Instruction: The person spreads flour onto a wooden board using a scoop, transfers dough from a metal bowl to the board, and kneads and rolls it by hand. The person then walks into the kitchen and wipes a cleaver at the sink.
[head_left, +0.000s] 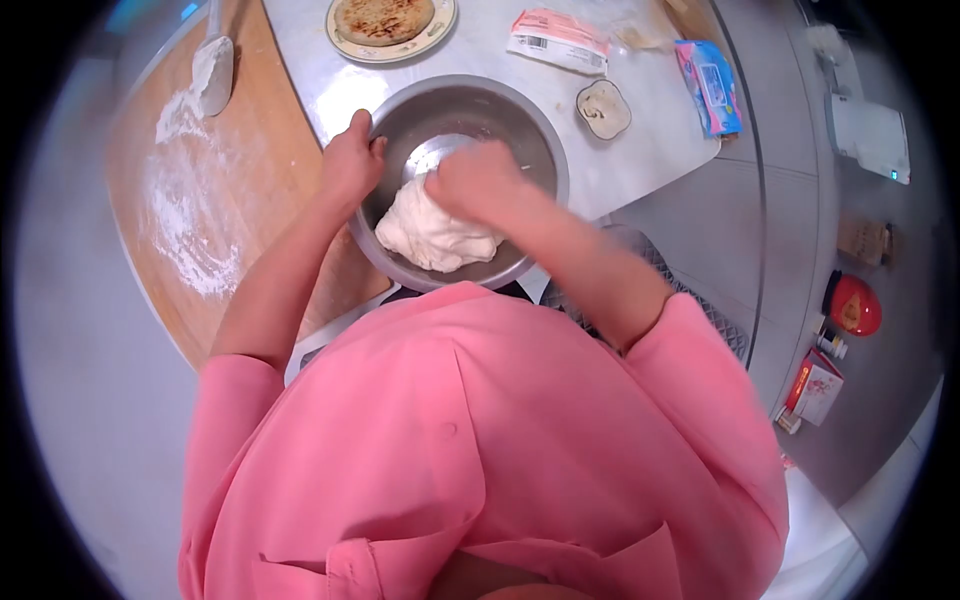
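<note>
A large metal bowl (556, 150) stands at the table's near edge, right in front of my body. In it lies a soft, pale lump of dough (432, 232), gathered against the near side. My left hand (353, 160) is closed on the bowl's left rim, thumb pointing up. Over the bowl, my right hand (475, 182) has its fingers curled at the upper edge of the dough, slightly blurred. Its fingertips are hidden by the back of the hand.
Left of the bowl, a floured wooden board (265, 150) carries a scoop of flour (212, 75). Behind stands a plate (345, 50) with a browned flatbread (384, 18). Rightward are a pink-and-white packet (558, 42), a small dish (603, 109) and a blue-pink packet (709, 88).
</note>
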